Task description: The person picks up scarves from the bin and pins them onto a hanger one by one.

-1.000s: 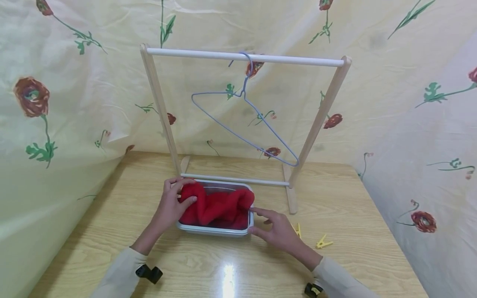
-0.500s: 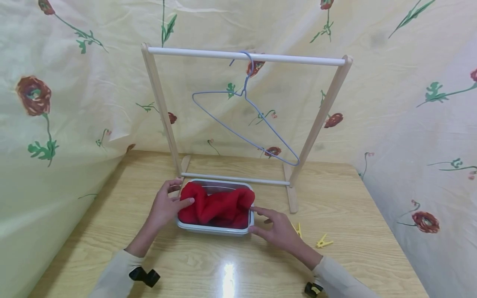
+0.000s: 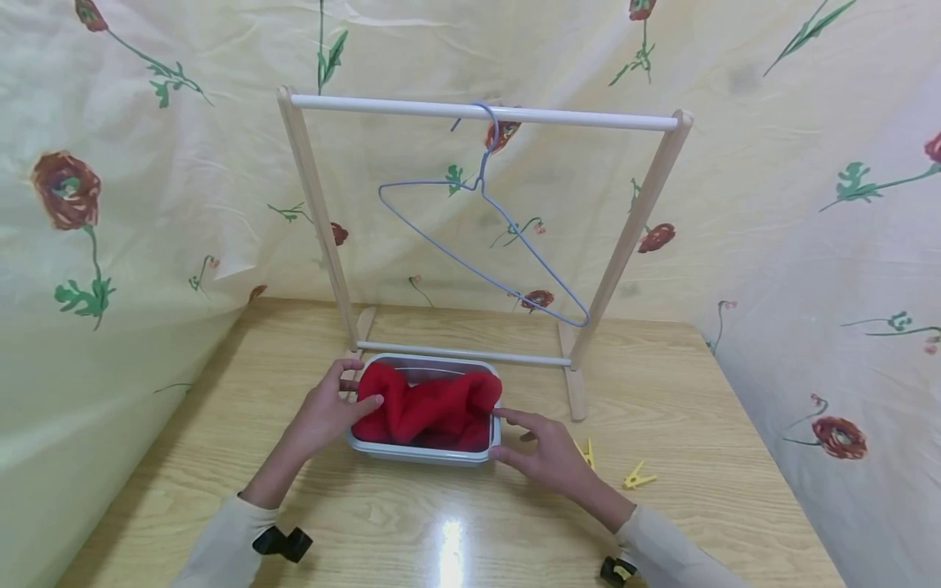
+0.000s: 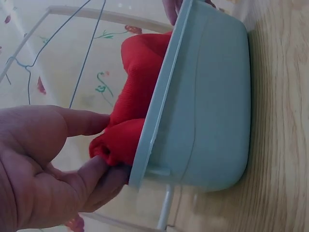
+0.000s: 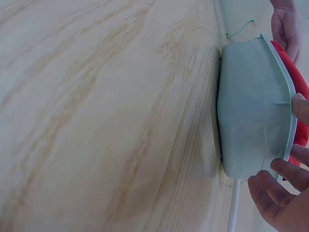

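Note:
A bunched red knit cloth (image 3: 434, 408) lies in a pale blue-green plastic tub (image 3: 419, 453), rising above its rim. My left hand (image 3: 323, 412) is at the tub's left end. Its thumb reaches over the cloth, and its other fingers lie along the rim; in the left wrist view the hand (image 4: 43, 164) has the cloth's rolled end (image 4: 116, 142) between spread thumb and fingers. My right hand (image 3: 544, 453) rests its fingertips on the tub's right end. In the right wrist view, thumb and relaxed fingers (image 5: 292, 174) touch the rim separately.
Behind the tub stands a wooden rack (image 3: 632, 237) with a white top bar (image 3: 588, 118). A blue wire hanger (image 3: 441, 253) hangs on that bar, tilted. Two yellow clothespins (image 3: 638, 476) lie right of the right hand, one partly hidden. Flowered cloth (image 3: 794, 245) lines the wall.
My left hand has drawn back a little to the left from the cloth, its fingers now nearer the tub's rim. My right hand has stayed in place.

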